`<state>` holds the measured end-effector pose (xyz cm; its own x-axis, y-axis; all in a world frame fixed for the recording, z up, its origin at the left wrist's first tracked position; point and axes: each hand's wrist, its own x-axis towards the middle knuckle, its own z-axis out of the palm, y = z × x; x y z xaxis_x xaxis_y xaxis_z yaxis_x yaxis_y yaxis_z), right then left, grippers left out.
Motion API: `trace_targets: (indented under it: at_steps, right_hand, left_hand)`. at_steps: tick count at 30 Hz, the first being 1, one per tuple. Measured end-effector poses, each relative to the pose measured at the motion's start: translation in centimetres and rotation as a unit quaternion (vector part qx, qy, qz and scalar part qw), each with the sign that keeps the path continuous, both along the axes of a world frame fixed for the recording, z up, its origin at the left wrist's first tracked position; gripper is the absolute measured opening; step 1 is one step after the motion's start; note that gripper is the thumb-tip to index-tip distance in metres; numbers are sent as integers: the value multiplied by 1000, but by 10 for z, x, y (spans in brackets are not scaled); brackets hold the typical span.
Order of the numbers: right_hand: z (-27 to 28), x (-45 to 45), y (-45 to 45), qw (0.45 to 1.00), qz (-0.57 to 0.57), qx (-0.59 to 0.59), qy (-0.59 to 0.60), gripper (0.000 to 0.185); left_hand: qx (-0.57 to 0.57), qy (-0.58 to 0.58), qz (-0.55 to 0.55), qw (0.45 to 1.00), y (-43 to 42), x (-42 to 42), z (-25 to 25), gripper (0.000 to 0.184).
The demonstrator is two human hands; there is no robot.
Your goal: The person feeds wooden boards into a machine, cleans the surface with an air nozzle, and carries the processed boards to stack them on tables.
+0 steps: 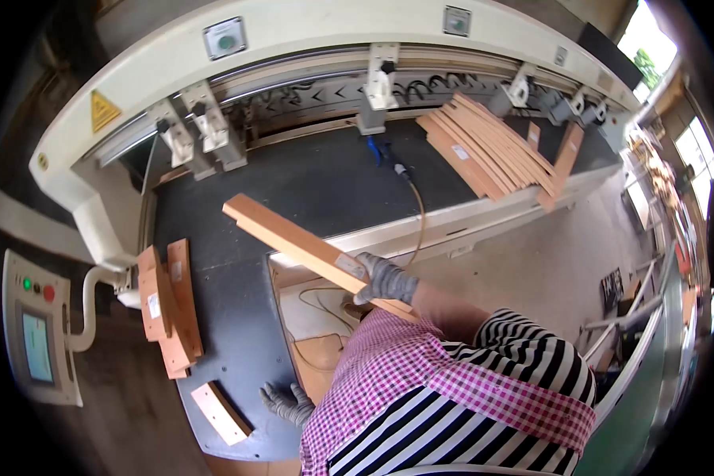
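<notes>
My right hand (387, 280), in a grey glove, is wrapped round a long wooden board (293, 244) with a small white label. It is held slantwise, its far end over the black worktop (293, 182); a second piece may lie against it, but I cannot tell. My left hand (289, 403), also gloved, is low by the worktop's near edge with its fingers spread and nothing in them. Left of that hand a short wooden block (220, 413) with small holes lies on the worktop.
A pile of wooden boards (484, 147) lies at the back right. More wooden pieces (166, 309) are stacked at the left edge. A blue air gun (389, 156) with a hose rests near the middle. Clamps (378, 91) line the machine's back; a control panel (40, 333) stands left.
</notes>
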<state>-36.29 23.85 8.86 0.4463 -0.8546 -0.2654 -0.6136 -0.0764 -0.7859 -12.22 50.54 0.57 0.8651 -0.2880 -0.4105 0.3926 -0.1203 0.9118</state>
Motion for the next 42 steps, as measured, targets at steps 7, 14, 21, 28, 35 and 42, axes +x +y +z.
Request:
trace_targets:
  at_steps: [7, 14, 21, 28, 35, 42]
  right_hand:
    - [70, -235, 29, 954, -244, -148, 87, 79]
    - [46, -329, 17, 939, -305, -126, 101, 72]
    - [51, -289, -22, 966, -177, -82, 169, 65]
    - [51, -445, -86, 963, -223, -152, -4, 71]
    - [106, -565, -195, 933, -249, -152, 212, 88]
    - [70, -639, -292, 959, -173, -24, 222, 101]
  left_hand:
    - [77, -452, -309, 833, -85, -34, -7, 57]
    - [-193, -60, -550, 810, -211, -195, 49, 64]
    - [-246, 294, -498, 778, -317, -404, 65, 52]
    - [-137, 313, -441, 830, -385, -411, 21, 36]
    - [-111, 273, -452, 842, -460, -422, -14, 38]
    - [-46, 262, -487, 832, -500, -430, -28, 34]
